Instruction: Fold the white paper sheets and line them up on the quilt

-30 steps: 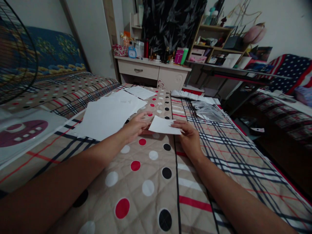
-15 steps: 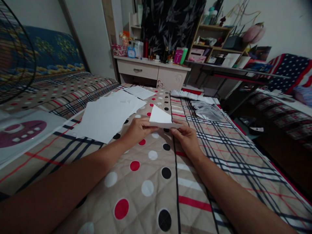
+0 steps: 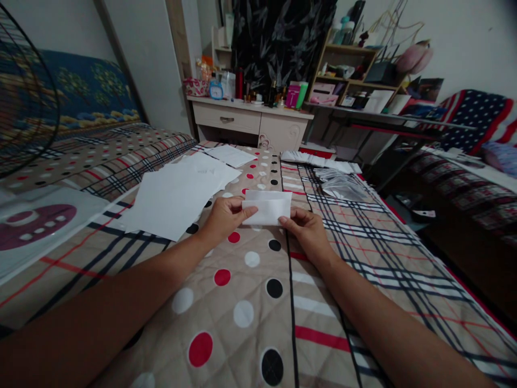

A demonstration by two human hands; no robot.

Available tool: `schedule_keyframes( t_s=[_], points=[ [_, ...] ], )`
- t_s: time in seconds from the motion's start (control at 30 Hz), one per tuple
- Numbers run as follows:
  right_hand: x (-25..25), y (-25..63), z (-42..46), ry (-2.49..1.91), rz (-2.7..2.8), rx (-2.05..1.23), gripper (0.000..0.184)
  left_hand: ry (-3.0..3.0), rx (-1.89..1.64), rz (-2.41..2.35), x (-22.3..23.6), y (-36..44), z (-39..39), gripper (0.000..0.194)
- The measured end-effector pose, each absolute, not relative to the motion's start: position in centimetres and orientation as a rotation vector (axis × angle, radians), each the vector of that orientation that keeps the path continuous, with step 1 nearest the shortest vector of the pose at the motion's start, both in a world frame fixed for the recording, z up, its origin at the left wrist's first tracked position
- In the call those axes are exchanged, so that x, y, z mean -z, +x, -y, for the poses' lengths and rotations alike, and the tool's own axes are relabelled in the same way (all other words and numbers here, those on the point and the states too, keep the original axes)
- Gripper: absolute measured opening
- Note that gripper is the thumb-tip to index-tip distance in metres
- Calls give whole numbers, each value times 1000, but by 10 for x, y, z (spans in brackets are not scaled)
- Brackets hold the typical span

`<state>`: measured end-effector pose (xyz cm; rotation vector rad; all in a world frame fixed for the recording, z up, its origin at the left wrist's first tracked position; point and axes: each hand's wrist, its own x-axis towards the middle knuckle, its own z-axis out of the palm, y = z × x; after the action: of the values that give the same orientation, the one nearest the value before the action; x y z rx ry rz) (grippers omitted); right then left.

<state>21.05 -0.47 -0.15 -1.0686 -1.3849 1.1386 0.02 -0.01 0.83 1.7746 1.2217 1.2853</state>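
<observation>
Between my two hands is a small folded piece of white paper [image 3: 267,211], held just above the patterned bedspread. Its front layer stands lower than the back layer, with a fold line across it. My left hand [image 3: 226,216] pinches the left edge, thumb on the front face. At the lower right corner my right hand [image 3: 307,225] pinches it between thumb and fingers. Left of my hands lies a spread of white paper sheets [image 3: 173,194]. A smaller white sheet stack [image 3: 232,155] rests beyond them.
On the right of the bedspread [image 3: 242,280] lie a row of white folded pieces [image 3: 319,158] and a fanned pile of clear-looking sleeves [image 3: 341,186]. A plastic bag with a purple print [image 3: 40,221] is at far left, near a fan [image 3: 28,91]. A dresser [image 3: 242,116] stands behind.
The paper was seen nearly edge-on with a slanted flap standing up. Now its front face is turned toward me as a rectangle, and my left thumb lies on it.
</observation>
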Motion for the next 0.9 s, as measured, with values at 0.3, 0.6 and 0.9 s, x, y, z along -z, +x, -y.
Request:
schedule_keyframes(
  t_s=[0.3, 0.6, 0.9],
  points=[
    [3, 210, 8, -1150, 1273, -1216, 38, 1640, -1263, -1243, -4, 1, 0, 26],
    [4, 210, 5, -1109, 1224, -1121, 30, 1669, -1152, -1235, -4, 4, 2, 23],
    [2, 209, 8, -1149, 1091, -1149, 32, 1732, -1217, -1258, -4, -1, 1, 21]
  ],
)
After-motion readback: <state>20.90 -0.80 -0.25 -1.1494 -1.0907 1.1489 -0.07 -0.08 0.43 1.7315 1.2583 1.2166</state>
